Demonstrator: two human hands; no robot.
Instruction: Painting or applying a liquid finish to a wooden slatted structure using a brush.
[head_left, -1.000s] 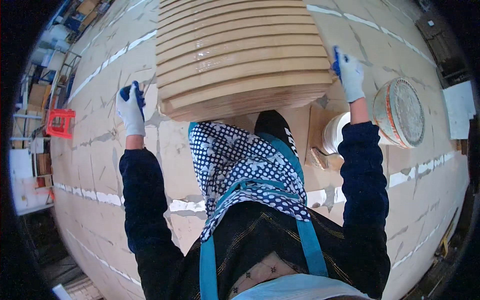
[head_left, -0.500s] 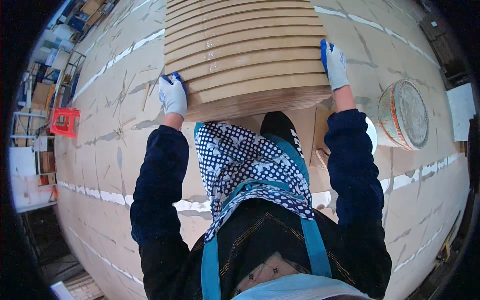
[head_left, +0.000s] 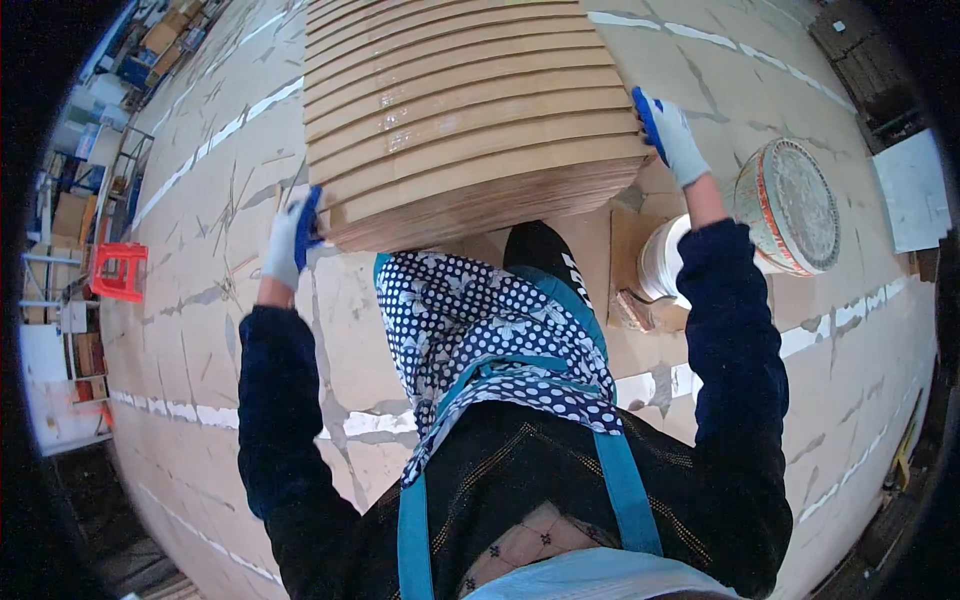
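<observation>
Cardboard stack (head_left: 470, 165), layered — between left hand (head_left: 294, 238) and right hand (head_left: 670, 134), both gloved

Floor: beige and smooth, with grey patches and white stripes (head_left: 190, 410) across it; bare floor (head_left: 180, 470) shows to your left. On it, left: red stool (head_left: 118, 271), loose thin strips (head_left: 226, 215). To your right: large lidded tub (head_left: 793, 205) and a brown board (head_left: 626, 240), a brush-like tool (head_left: 635, 310) on it; white bucket (head_left: 660, 262) beside the tub. You cannot see what bears the cardboard stack (head_left: 470, 130); its base is hidden.
</observation>
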